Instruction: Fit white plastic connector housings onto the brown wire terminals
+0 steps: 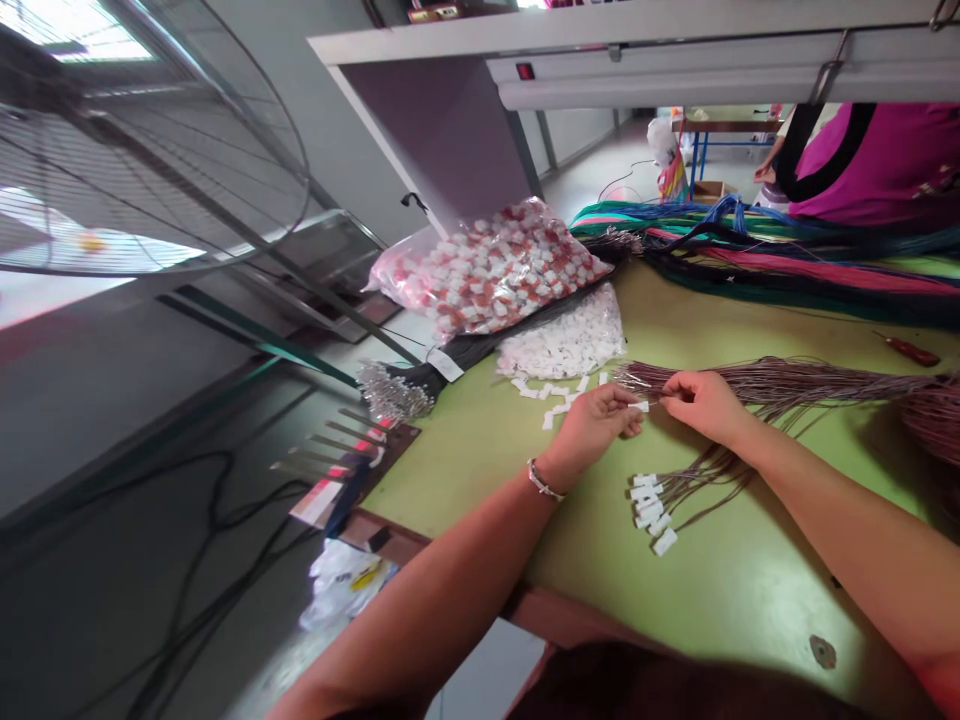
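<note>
My left hand [600, 420] pinches a small white plastic connector [639, 406] above the green tabletop. Close to its right side, my right hand [699, 402] is closed on the end of a thin brown wire. The wire tip and the connector are almost touching; whether the tip is inside cannot be made out. Behind my hands lies a long bundle of brown wires [795, 385] with bare metal ends. Several loose white connectors [551, 392] are scattered beyond my left hand. Nearer to me, several wires with white connectors fitted [649, 510] rest on the table.
A bag of white and reddish-brown parts [502, 265] and a smaller bag of white connectors [566, 335] stand at the back. Dark wire bundles [397, 390] lie at the left edge by a pronged rack [352, 455]. A red-handled tool [911, 350] is at right. A fan [150, 150] stands left; another person [885, 165] is opposite.
</note>
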Demonstrator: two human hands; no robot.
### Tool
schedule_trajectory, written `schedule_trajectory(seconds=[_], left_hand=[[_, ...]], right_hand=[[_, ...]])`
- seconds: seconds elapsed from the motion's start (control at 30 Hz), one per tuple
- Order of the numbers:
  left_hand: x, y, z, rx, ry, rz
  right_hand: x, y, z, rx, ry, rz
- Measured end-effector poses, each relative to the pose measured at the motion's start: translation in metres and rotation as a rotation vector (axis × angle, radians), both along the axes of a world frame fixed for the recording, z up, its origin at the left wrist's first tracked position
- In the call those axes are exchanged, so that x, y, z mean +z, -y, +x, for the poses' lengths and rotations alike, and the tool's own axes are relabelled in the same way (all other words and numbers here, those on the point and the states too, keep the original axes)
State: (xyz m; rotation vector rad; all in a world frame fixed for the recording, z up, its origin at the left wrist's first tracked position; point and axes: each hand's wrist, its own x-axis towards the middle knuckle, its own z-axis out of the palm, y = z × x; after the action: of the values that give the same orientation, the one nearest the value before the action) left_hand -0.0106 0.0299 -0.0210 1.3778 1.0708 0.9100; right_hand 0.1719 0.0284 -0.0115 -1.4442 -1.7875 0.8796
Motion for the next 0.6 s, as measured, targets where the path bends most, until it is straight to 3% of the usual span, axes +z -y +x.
schedule_trajectory(seconds=[0.23, 0.4, 0.6], left_hand=[[-0.002, -0.001, 0.0, 0.007, 0.003, -0.031], [-0.003, 0.003, 0.007, 0.081, -0.048, 0.114], [-0.001, 0.005, 0.009, 0.057, -0.042, 0.088]], right_hand=[[0.0, 0.005, -0.006, -0.038, 0.135, 0.113], [-0.002, 0.005, -0.006, -0.016, 0.034, 0.062], [-0.003, 0.005, -0.004, 0.055, -0.032, 0.068]])
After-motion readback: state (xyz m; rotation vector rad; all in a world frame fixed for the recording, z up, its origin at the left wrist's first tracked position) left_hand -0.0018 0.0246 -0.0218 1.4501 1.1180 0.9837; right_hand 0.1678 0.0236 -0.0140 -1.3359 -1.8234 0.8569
